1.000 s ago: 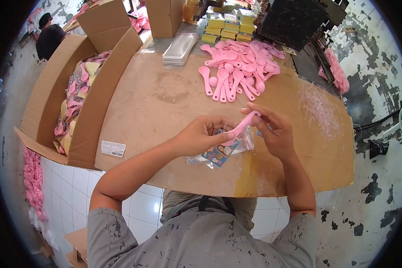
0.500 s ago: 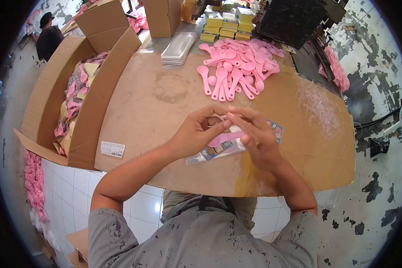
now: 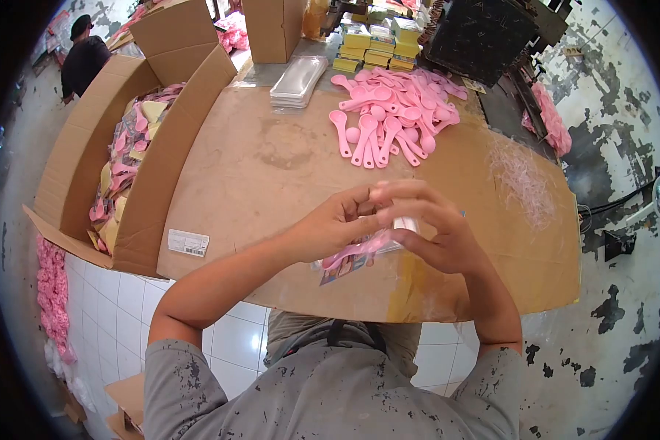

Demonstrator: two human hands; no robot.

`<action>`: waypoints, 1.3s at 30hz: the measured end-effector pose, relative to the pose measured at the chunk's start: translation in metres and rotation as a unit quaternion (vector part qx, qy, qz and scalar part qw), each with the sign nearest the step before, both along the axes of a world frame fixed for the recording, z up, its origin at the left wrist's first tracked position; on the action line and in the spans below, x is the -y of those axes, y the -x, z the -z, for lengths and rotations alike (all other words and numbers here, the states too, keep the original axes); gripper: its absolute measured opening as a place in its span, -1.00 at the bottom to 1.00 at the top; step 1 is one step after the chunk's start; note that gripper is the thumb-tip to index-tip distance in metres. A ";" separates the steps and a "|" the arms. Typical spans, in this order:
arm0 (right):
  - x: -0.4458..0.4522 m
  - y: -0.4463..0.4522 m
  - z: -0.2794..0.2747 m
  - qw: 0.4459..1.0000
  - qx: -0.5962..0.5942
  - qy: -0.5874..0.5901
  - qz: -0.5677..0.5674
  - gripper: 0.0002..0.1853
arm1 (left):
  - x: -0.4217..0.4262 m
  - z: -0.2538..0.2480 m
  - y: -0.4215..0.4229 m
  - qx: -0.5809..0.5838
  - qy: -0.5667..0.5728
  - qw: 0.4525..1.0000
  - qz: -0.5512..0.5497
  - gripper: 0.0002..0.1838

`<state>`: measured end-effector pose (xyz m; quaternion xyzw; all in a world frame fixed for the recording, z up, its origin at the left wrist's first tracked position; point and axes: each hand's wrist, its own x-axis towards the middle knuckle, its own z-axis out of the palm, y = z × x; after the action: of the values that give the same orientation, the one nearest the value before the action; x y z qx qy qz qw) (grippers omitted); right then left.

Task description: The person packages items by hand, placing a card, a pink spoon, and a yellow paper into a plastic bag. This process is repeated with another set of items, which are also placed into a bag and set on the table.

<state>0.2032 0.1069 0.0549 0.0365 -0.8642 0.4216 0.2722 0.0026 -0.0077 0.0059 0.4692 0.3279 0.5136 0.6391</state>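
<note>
A pink spoon (image 3: 338, 258) lies in a clear plastic bag with a printed card (image 3: 344, 273), tilted above the table. My left hand (image 3: 337, 224) is closed on the bag's upper end, thumb and fingers pinched together. Close by on the right, my right hand (image 3: 440, 231) has its fingers apart and curved, their tips near the left hand's fingers. Behind the right thumb shows something white and shiny (image 3: 406, 223), partly hidden. Farther back on the table is a heap of pink spoons (image 3: 392, 121).
An open carton (image 3: 143, 194) of packed pink pieces stands at the left. Flat clear packs (image 3: 299, 82) and stacks of yellow-edged cards (image 3: 355, 37) sit at the back. Plastic strands (image 3: 524, 183) lie at the right. A person (image 3: 84, 59) is at the far left.
The bagged spoon and card have tipped and come toward me, the spoon's end now lower left. My right hand's fingers have shifted over, staying near the left hand.
</note>
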 end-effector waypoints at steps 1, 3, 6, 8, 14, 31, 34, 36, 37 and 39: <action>0.001 0.002 0.002 1.000 -0.008 -0.021 -0.007 -0.60 | 0.003 -0.007 0.001 0.014 0.013 1.000 0.019 -0.60; 0.002 0.003 -0.001 0.999 -0.023 -0.023 -0.017 -0.67 | 0.004 -0.009 0.001 0.017 0.012 1.000 0.024 -0.57; 0.004 0.003 -0.031 0.999 -0.036 -0.039 0.011 -0.76 | 0.001 0.003 -0.002 -0.022 -0.046 0.998 -0.024 -0.53; 0.008 -0.002 -0.061 0.986 -0.034 -0.141 0.079 -0.80 | 0.001 0.005 -0.006 -0.056 -0.106 0.991 -0.058 -0.49; 0.016 -0.007 -0.082 0.981 0.020 -0.108 0.159 -0.89 | 0.008 -0.007 -0.002 -0.004 -0.146 0.989 -0.028 -0.39; 0.004 0.007 -0.047 0.911 -0.094 -0.232 0.327 -0.85 | 0.011 -0.017 -0.008 -0.146 -0.108 0.972 -0.146 -0.54; 0.013 0.013 -0.045 0.877 -0.092 -0.371 0.291 -0.81 | 0.010 -0.012 -0.009 -0.181 -0.149 0.956 -0.178 -0.47; 0.021 0.017 -0.043 0.852 -0.051 -0.431 0.295 -0.78 | 0.012 -0.012 -0.012 -0.209 -0.176 0.942 -0.195 -0.42; 0.020 0.018 -0.040 0.841 -0.051 -0.448 0.300 -0.79 | 0.013 -0.011 -0.013 -0.230 -0.178 0.936 -0.197 -0.39; 0.016 0.021 -0.030 0.818 -0.052 -0.483 0.309 -0.78 | 0.014 -0.011 -0.013 -0.270 -0.182 0.923 -0.204 -0.32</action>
<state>0.1820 0.0909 0.0848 -0.0835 -0.9075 -0.1580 0.3802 0.0153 -0.0220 0.0172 0.6212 0.4779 0.5375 0.3111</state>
